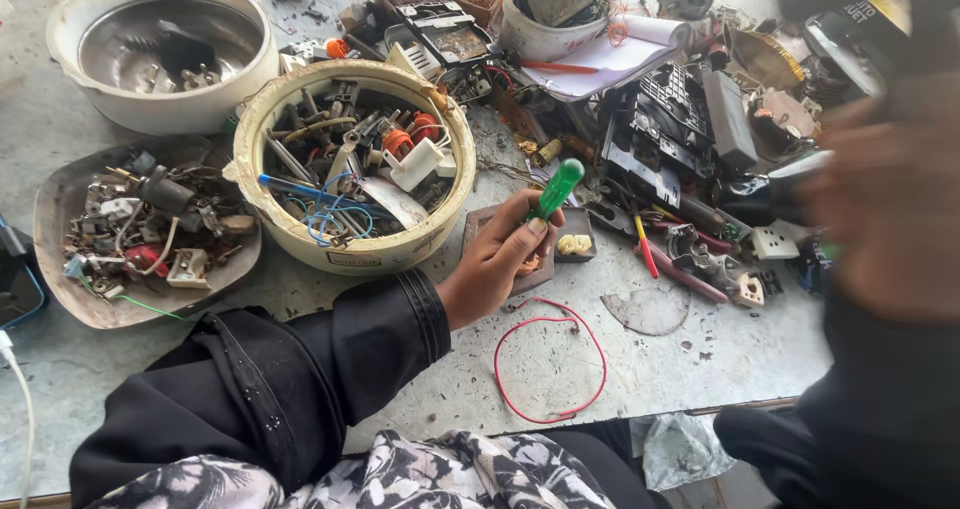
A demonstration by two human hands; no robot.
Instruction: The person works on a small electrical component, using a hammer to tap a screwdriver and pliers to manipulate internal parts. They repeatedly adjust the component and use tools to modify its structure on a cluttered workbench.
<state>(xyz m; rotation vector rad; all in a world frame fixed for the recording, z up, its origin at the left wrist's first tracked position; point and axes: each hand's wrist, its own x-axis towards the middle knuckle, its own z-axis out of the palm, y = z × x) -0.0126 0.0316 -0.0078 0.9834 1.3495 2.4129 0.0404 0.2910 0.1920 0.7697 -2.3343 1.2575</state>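
head view: your left hand (497, 261) is curled closed around a green-handled screwdriver (556, 189), its translucent handle sticking up past your thumb and fingertips; the shaft is hidden inside your fist. the hand rests over a small dark tray (580, 231) holding a few pale bits, just beside the round cream bowl (352, 256) packed with switches, wires and metal parts. your right hand (880, 204) hangs at the right edge above the heap of dark plastic parts (690, 119), so blurred that you cannot tell whether it is open or closed or holding anything. a loop of red wire (550, 364) lies on the grey table (700, 359) just below your left hand. further left sit a shallow dish of scrap parts (90, 309) and a white cooker pot (160, 114).
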